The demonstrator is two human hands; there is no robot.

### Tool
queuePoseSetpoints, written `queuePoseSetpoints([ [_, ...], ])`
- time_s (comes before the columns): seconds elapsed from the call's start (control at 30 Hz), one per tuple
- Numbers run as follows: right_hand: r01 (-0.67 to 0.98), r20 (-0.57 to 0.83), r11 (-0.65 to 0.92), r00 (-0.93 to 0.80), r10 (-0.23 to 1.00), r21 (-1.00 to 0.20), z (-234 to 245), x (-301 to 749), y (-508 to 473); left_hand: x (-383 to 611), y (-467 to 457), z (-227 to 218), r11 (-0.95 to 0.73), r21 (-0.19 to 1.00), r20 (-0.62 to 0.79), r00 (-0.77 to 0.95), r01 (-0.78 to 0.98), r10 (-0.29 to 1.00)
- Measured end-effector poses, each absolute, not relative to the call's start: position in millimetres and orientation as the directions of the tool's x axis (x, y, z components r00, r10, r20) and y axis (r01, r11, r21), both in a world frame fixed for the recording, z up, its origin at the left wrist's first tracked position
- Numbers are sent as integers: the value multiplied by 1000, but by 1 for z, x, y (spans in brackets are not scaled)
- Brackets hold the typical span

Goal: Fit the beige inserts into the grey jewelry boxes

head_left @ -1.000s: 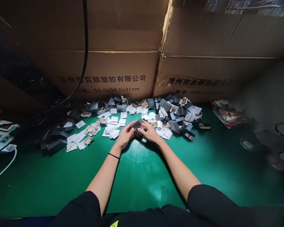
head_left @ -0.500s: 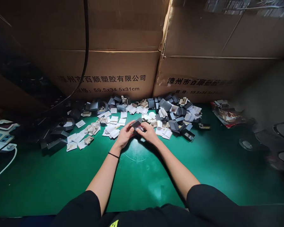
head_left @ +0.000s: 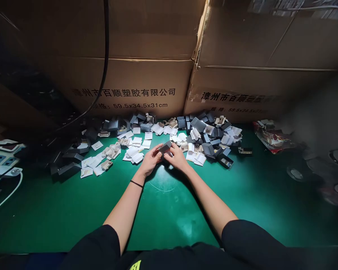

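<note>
Between my two hands, over the middle of the green table, is a small dark grey box (head_left: 165, 146). My left hand (head_left: 150, 160) grips its left side, fingers closed around it. On the other side my right hand (head_left: 175, 155) holds it, with the fingers bent against its right end and lower side. What lies under the box, between the fingers, is mostly hidden. Just beyond my hands, white folded card pieces (head_left: 133, 154) lie to the left. More dark boxes (head_left: 208, 149) are heaped with white pieces to the right.
Large cardboard cartons (head_left: 141, 82) wall off the back. A black cable (head_left: 105, 56) hangs in front of them. At the left edge sits a power strip (head_left: 1, 160) with a white cord. A red and silver plastic bag (head_left: 273, 138) lies at the right on the green table (head_left: 214, 202).
The dark box has turned a little in my hands, and my right fingers have shifted along it. The whole view has moved slightly; the piles look the same.
</note>
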State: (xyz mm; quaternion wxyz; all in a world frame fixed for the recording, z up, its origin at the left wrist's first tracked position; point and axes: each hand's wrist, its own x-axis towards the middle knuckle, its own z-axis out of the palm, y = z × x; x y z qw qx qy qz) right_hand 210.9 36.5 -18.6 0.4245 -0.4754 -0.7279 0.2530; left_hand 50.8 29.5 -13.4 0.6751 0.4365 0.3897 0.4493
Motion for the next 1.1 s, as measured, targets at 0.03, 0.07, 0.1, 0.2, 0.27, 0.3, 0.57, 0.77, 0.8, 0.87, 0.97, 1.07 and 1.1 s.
queuePoseSetpoints([
  [0.03,465,376,416,-181,909,-782,-19,211,37,51,29,-14,216,939,-133,295,-267,946],
  [0.07,449,375,416,-181,909,-791,-19,212,38,51,29,-15,215,939,-133,296,-267,946],
  [0.1,429,377,421,-188,907,-799,-19,213,38,51,29,-15,215,940,-133,295,-267,946],
  [0.2,360,365,422,-216,905,-832,-20,216,40,51,29,-15,220,940,-139,294,-261,946],
  [0.27,319,321,383,-229,919,-867,-22,218,41,51,29,-14,225,941,-145,297,-254,944],
  [0.3,302,294,357,-235,927,-884,-22,219,42,51,28,-14,225,941,-147,296,-253,944],
  [0.57,238,268,333,-268,925,-912,-23,220,42,51,29,-15,211,941,-142,258,-264,956],
  [0.77,323,365,438,-263,893,-839,-19,218,36,51,30,-13,210,935,-134,261,-287,956],
  [0.8,341,372,444,-258,892,-829,-20,217,35,51,31,-13,211,933,-135,259,-293,956],
  [0.87,391,381,440,-222,898,-809,-21,213,32,51,31,-13,210,930,-138,243,-302,960],
  [0.97,488,403,421,-148,903,-764,-24,207,26,51,32,-14,204,924,-142,205,-322,968],
  [1.07,588,415,416,-145,898,-694,-25,202,21,52,32,-13,205,918,-148,187,-339,971],
  [1.1,615,413,412,-151,898,-672,-26,201,19,53,31,-13,206,918,-149,185,-340,971],
])
